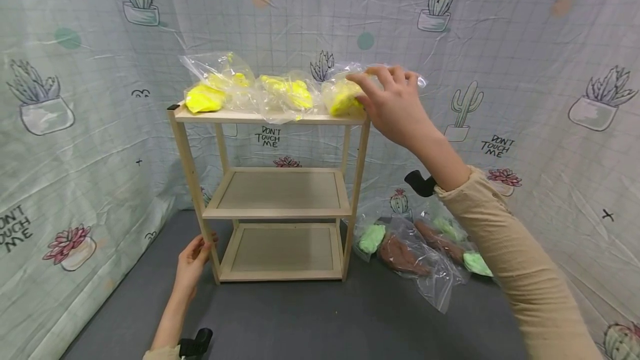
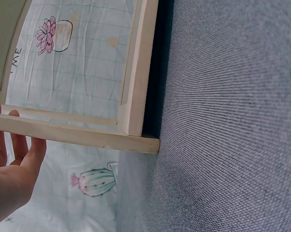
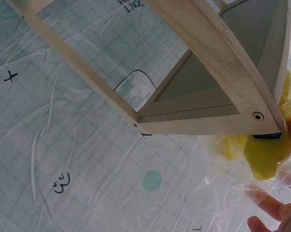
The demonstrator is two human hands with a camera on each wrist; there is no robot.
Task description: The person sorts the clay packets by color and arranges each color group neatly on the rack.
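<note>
A three-tier wooden shelf rack (image 1: 280, 193) is seen at the centre of the head view, standing on a grey floor (image 1: 310, 321). Three clear bags of yellow material are lined up on its top shelf. The rightmost yellow bag (image 1: 342, 99) is gripped by the right hand (image 1: 392, 101) in the upper middle of the frame, the fingers (image 1: 387, 74) curled over the bag's top; much of the bag is hidden behind the hand. In the right wrist view only part of that bag (image 3: 266, 152) is seen past the rack's corner at the right edge, and the fingertips (image 3: 266, 205) are cut off at the lower right.

The left hand (image 1: 192, 260), at the lower left of the head view, is laid against the rack's front left leg (image 1: 200, 210) with the fingers wrapped loosely around it. In the left wrist view the fingers (image 2: 20, 145) are seen reaching behind the leg (image 2: 77, 134); how firmly it is held cannot be told.

A pile of bags with green and brown contents (image 1: 420, 246) lies on the floor just right of the rack, partly covered by the right sleeve (image 1: 520, 271). A cactus-print sheet (image 1: 550, 71) is hung all around.
</note>
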